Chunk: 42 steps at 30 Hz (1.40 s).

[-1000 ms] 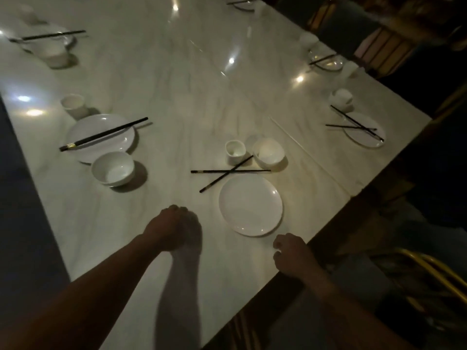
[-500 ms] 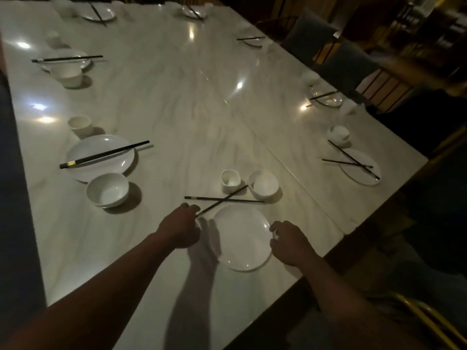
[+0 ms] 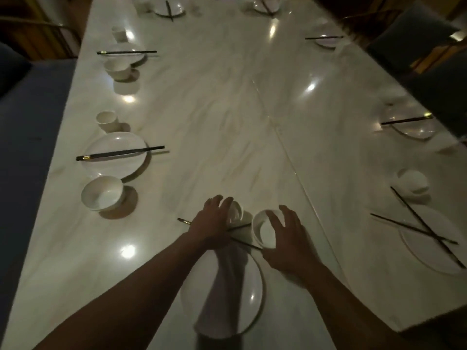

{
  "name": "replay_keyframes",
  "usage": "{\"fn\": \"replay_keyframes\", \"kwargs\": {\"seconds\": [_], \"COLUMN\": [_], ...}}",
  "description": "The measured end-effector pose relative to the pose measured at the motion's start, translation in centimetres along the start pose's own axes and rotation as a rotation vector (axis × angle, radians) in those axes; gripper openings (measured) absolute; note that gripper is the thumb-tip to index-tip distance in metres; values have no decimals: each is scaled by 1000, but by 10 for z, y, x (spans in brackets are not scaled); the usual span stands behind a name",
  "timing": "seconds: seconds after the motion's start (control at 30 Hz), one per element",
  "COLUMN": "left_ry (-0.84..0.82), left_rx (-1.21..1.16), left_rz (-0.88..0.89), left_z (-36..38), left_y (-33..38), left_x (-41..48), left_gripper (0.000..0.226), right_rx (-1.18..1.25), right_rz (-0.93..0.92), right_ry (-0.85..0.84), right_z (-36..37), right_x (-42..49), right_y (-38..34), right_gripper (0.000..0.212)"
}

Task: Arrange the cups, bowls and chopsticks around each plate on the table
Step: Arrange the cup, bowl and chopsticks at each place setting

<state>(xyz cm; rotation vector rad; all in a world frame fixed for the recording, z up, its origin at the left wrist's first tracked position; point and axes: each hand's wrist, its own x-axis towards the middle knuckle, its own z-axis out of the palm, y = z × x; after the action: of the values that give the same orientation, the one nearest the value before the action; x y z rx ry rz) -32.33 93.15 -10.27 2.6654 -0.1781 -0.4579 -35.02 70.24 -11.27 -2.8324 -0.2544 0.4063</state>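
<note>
On the marble table (image 3: 214,117) a white plate (image 3: 250,294) lies near the front edge, partly under my forearms. Beyond it stands a small white cup (image 3: 237,212), and my left hand (image 3: 213,219) curls round its left side. My right hand (image 3: 286,238) grips a white bowl (image 3: 262,229) with spread fingers on its far rim and the thumb near its close side; the bowl looks tilted. Two black chopsticks (image 3: 246,245) lie crossed between plate and cup, mostly hidden under my left hand.
A left setting has a plate (image 3: 101,170) with chopsticks (image 3: 118,153) across it, a bowl (image 3: 101,194) and a cup (image 3: 107,121). On the right, a plate (image 3: 429,253) carries crossed chopsticks beside a bowl (image 3: 414,183). More settings line both sides. Dark chairs (image 3: 409,34) stand at the far right.
Both hands have moved forward from beside the near plate. The left now reaches the cup and the right the bowl. The view has shifted along the table.
</note>
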Motion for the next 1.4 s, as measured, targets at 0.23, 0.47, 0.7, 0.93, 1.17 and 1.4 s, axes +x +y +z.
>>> {"fn": "replay_keyframes", "kwargs": {"seconds": [0.23, 0.47, 0.7, 0.93, 1.17, 1.4], "left_ry": [-16, 189, 324, 254, 270, 243], "left_rx": [-21, -133, -121, -162, -221, -238], "left_rz": [-72, -70, -184, -360, -344, -316], "left_z": [16, -5, -19, 16, 38, 40], "left_y": [19, 20, -23, -52, -56, -66], "left_x": [32, 5, -90, -177, -208, -222], "left_gripper": [71, 44, 63, 76, 65, 69], "right_rx": [-48, -19, -44, -25, 13, 27], "right_rz": [-173, -221, -203, -167, -100, -74], "right_ry": [-180, -193, -226, -200, -179, -275], "right_z": [-6, -4, -4, -10, -15, -2], "right_x": [31, 41, 46, 35, -20, -63], "right_y": [24, 28, 24, 23, 29, 39], "right_gripper": [118, 123, 126, 125, 121, 125]}}
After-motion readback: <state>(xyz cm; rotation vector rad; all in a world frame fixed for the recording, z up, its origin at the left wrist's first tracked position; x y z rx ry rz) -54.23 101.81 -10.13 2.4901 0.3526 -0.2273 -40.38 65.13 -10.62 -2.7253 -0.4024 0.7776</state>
